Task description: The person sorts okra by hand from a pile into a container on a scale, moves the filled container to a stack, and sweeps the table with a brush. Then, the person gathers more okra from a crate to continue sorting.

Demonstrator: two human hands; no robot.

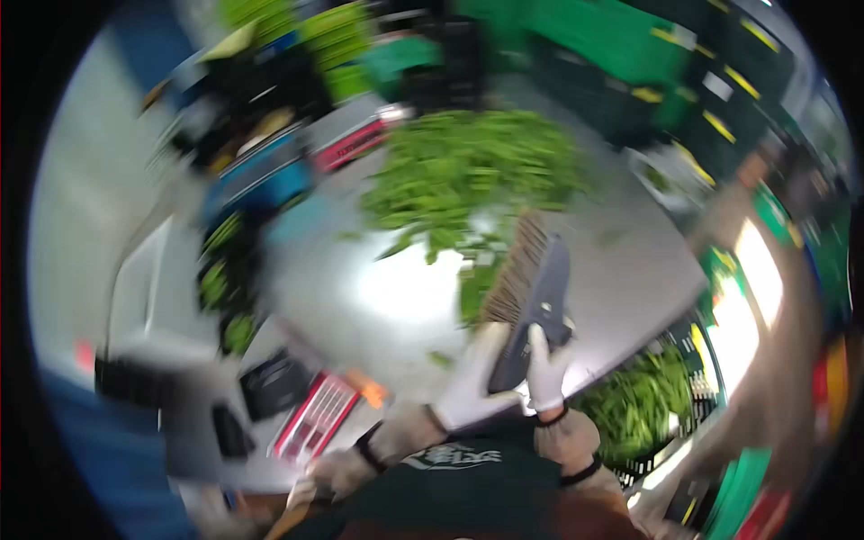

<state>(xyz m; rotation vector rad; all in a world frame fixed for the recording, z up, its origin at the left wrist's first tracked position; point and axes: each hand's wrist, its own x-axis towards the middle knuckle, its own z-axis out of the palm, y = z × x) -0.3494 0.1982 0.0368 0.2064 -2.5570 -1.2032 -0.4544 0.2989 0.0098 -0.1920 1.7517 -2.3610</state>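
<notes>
Both of my hands wear white gloves and hold a grey hand brush (549,279) with brown bristles, tilted over the steel table. My left hand (477,373) grips it from the left, near the lower end of the bristles. My right hand (545,364) closes on the handle from the right, thumb on top. Just beyond the bristles lies a large heap of green leaves (477,166), with a few loose ones trailing toward me. Motion blur hides the fine detail of my fingers.
A black crate of leaves (643,405) stands at the table's right edge. A red-and-white box (317,416) and a dark scale-like device (274,382) lie at left front. Behind are a blue bin (261,175), green crates (333,40) and stacked dark crates (702,81). A person (796,171) is at far right.
</notes>
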